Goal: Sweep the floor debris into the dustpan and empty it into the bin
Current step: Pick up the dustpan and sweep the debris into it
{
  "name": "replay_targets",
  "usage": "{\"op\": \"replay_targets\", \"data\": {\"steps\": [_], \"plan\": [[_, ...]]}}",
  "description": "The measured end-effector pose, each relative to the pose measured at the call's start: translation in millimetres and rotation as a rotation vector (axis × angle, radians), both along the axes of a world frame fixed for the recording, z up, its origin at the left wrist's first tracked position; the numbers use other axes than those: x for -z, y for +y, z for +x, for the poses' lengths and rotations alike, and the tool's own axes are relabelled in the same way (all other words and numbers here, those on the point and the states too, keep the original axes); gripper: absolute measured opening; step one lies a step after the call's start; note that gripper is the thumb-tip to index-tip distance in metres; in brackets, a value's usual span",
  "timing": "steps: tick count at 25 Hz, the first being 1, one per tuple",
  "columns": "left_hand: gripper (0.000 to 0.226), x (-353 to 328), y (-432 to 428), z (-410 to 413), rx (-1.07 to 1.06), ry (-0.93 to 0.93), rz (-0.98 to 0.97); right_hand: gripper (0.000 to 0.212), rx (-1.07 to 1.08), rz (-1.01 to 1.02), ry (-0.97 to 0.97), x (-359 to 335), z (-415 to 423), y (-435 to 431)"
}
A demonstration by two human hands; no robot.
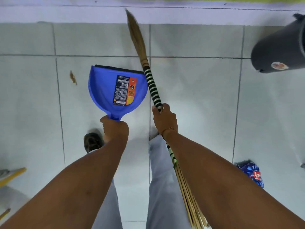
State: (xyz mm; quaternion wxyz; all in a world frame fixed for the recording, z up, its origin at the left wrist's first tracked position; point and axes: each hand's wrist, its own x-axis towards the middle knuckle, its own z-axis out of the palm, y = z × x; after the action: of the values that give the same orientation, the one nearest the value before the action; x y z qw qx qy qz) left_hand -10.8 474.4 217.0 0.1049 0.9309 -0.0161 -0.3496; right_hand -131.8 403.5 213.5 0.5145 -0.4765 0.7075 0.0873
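Observation:
My left hand [114, 129] grips the handle of a blue dustpan [105, 90], held above the tiled floor with its black lip pointing away from me and a printed label inside. My right hand [165, 119] is closed around a grass broom [151, 83] at its black-and-white wrapped handle; the brown bristle end points toward the far wall. A brown scrap of debris [73, 77] lies on the floor left of the dustpan. A crumpled blue wrapper [250, 172] lies on the floor at right. The black bin [279, 48] stands at the upper right.
The floor is pale grey tile [198, 90] ending at a white wall base [82, 14] ahead. My legs in grey trousers and one dark shoe [92, 142] are below the hands. A yellow-edged object [11, 176] pokes in at the left edge.

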Motion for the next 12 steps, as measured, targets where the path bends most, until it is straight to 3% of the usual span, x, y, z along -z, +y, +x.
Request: {"op": "replay_targets", "data": {"steps": [4,9,12], "plan": [[0.046,3,80,94,-0.295,0.101,-0.018,0.045,-0.106,0.002,0.029,4,106,55],[0.051,-1,157,207,-0.048,-0.041,0.059,0.035,-0.171,-0.097,0.157,17,215,98],[0.046,24,195,270,0.011,-0.099,0.121,0.046,-0.348,-0.223,0.206,33,263,111]]}}
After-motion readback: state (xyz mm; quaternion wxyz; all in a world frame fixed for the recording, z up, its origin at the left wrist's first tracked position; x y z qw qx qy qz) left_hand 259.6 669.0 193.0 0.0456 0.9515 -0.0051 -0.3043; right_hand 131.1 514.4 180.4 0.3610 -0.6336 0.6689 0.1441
